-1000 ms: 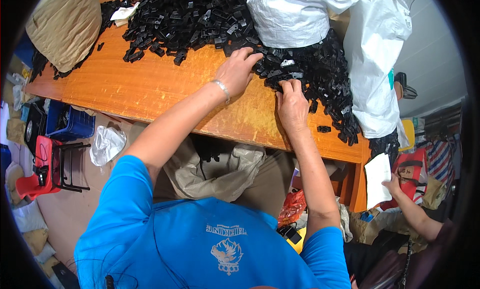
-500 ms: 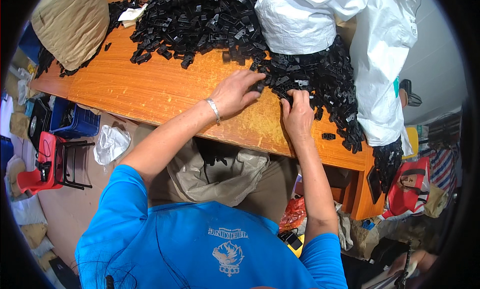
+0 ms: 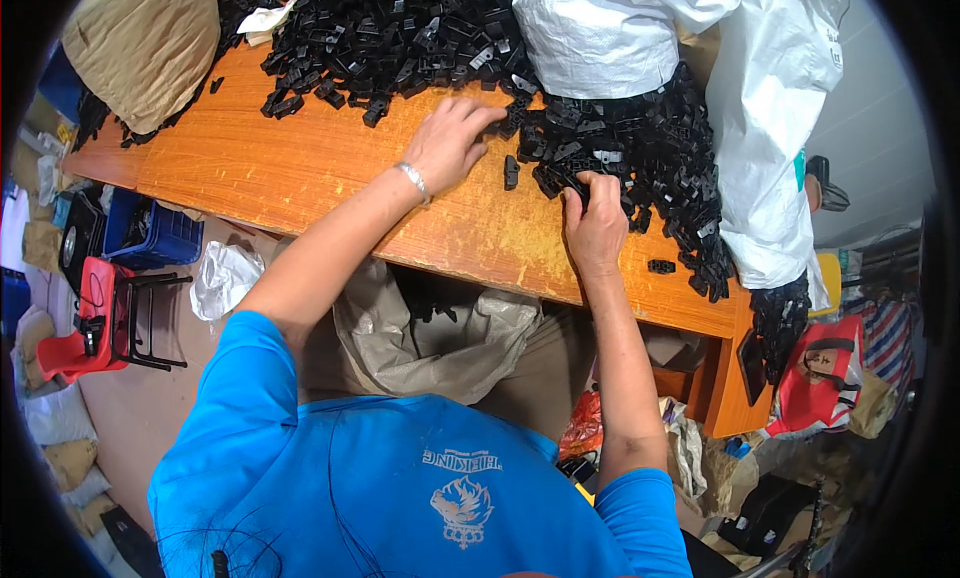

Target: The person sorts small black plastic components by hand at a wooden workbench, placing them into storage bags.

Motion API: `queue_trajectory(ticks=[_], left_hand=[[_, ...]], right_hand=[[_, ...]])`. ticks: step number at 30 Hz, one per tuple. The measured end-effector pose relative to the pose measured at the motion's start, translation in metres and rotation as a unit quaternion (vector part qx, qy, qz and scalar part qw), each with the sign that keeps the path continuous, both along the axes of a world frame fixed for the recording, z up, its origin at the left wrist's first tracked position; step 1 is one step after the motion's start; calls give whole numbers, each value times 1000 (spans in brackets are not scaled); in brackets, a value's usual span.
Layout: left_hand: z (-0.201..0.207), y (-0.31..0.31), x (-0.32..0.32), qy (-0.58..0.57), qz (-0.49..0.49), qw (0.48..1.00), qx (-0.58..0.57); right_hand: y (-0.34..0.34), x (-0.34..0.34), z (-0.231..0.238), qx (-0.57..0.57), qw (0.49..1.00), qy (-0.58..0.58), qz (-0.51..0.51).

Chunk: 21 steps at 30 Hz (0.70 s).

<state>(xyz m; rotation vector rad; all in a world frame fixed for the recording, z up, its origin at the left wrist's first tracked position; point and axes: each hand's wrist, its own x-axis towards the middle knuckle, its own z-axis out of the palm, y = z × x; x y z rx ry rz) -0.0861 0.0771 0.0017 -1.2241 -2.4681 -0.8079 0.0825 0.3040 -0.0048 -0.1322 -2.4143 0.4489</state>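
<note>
Worn orange-brown wooden bench spreads before me, small black plastic parts heaped from twelve to one o'clock. At twelve, my left hand is released, palm down, wrist angled rightward, thumb parted from fingers reaching the heap's edge. At one, my right hand points upward, fingertips bent against the parts; whether it grips any, I can't tell.

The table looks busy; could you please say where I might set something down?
Bare wood shows on the table between the brown bag and the left hand, with a narrower patch between that hand and the right hand. Black parts and a white sack crowd the back and right.
</note>
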Motion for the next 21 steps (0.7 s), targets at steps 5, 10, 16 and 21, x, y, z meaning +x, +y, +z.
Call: queue_trajectory(ticks=[5,10,16,21], left_hand=[[3,-25,33,-58,-84,993,58],[-5,-40,36,-99,-65,984,137],[12,-47,50,14,-44,988,150],[6,-38,89,-59,-224,969,86]], right_hand=[[0,1,-1,-3,1000,12,1],[-3,2,-3,11,1000,10,9],[-4,5,-1,20,1000,10,3],[-5,6,0,18,1000,13,8]])
